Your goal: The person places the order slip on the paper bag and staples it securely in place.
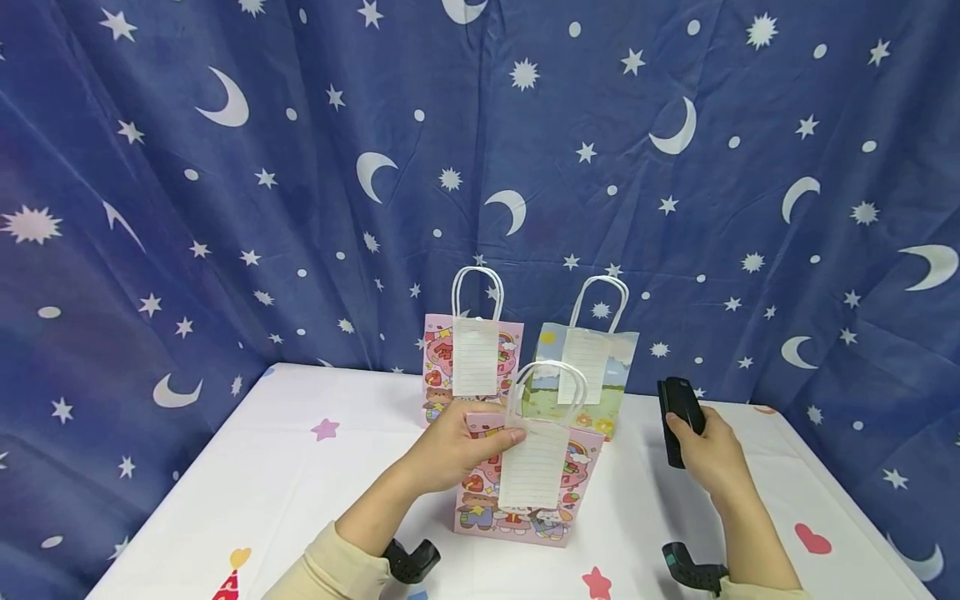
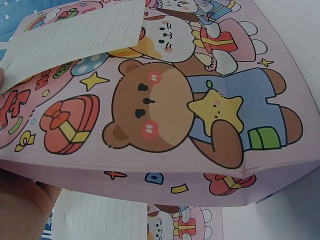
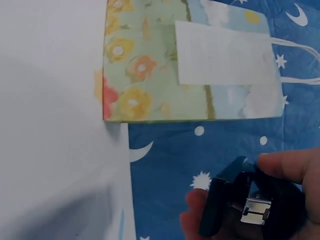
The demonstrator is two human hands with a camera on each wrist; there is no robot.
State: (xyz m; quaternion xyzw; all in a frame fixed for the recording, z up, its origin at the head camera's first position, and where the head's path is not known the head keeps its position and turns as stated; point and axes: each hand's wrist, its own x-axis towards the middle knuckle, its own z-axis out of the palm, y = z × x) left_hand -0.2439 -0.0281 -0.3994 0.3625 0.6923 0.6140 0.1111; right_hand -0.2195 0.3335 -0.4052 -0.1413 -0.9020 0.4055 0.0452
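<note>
My left hand (image 1: 450,450) grips the upper left edge of a pink cartoon paper gift bag (image 1: 480,500). Its thumb lies in front, at the edge of a lined paper slip (image 1: 534,467) that hangs from the bag's top below the white handles. The bag leans slightly; in the left wrist view its bear print (image 2: 150,110) fills much of the picture. My right hand (image 1: 712,454) holds a black stapler (image 1: 678,412) up to the right of the bags, apart from them. In the right wrist view, the stapler's jaws stand apart and a metal part shows between them.
Behind stand a second pink gift bag (image 1: 438,367) and a green-and-blue landscape gift bag (image 1: 551,367), each with a lined slip on its front. A white tablecloth (image 1: 337,483) covers the table. A blue moon-and-star curtain (image 1: 300,208) hangs behind and at the sides.
</note>
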